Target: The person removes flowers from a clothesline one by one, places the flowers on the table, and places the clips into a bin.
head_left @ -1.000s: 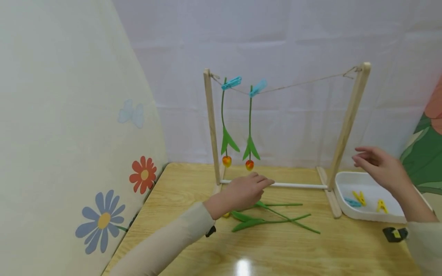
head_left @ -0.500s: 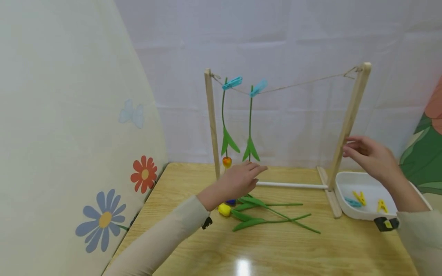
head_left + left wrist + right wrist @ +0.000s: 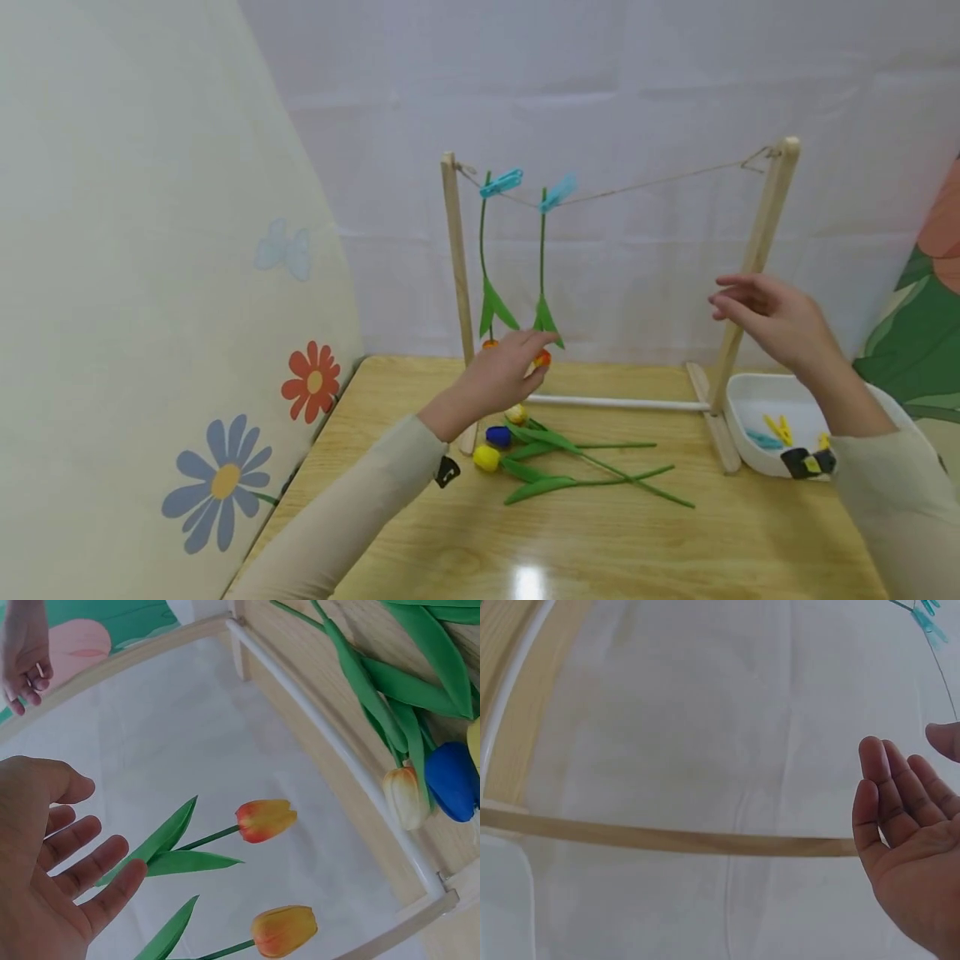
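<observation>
Two orange-yellow tulips, the left one [image 3: 484, 242] and the right one [image 3: 543, 258], hang head down from a string [image 3: 667, 179], each under a blue clothespin [image 3: 557, 193]. In front of their lower ends is my left hand [image 3: 491, 379], holding nothing. Its relaxed fingers overlap the right tulip's leaves in the left wrist view, and its palm [image 3: 34, 877] faces the flowers. My right hand [image 3: 776, 321], its fingers loosely bent around nothing, is raised before the right wooden post [image 3: 768, 208]. On the table lie a yellow tulip [image 3: 486, 457], a blue tulip [image 3: 498, 436] and a cream tulip [image 3: 516, 413].
A white tray [image 3: 738, 387] with yellow clothespins [image 3: 780, 429] and blue clothespins [image 3: 763, 439] stands at the right, partly behind my right forearm. A white bar [image 3: 622, 403] joins the frame's feet. The left post [image 3: 455, 242] rises beside the hanging tulips.
My left hand has risen leftward from over the lying tulips, uncovering their heads. My right hand has moved left and up from above the tray to the right post.
</observation>
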Available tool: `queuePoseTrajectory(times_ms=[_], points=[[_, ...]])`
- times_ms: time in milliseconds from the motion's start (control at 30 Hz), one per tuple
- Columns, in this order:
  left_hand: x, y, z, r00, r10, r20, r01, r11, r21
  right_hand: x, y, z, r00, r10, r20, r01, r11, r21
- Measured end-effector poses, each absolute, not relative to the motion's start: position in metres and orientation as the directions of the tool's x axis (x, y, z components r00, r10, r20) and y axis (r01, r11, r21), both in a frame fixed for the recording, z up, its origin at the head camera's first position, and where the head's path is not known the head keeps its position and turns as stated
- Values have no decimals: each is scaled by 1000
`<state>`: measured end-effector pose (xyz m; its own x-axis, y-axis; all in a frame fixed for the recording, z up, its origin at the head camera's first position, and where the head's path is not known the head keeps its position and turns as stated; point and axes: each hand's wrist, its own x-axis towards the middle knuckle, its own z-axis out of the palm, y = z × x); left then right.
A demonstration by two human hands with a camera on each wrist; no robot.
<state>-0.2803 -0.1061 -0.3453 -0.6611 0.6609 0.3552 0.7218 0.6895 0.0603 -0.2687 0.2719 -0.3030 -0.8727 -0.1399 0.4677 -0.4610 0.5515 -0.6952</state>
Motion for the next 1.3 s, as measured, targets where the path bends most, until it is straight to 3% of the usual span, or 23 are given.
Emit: queuePoseTrajectory(times_ms=[300, 733, 967, 1300], points=[[-294, -110, -334, -713, 581, 393, 684, 700, 205, -271, 251, -287, -881, -88, 464, -428, 567, -704], [-311, -114, -316, -780, 463, 421, 619, 672, 407, -279, 225, -256, -892, -66, 447, -423, 467, -776], [-323, -111, -309, -808, 381, 450, 586, 600, 544, -286, 213, -242, -864, -93, 494, -491, 371, -788], [-333, -104, -301, -816, 330, 474, 574, 561, 597, -294, 203, -227, -848, -99, 520, -529, 183, -829]])
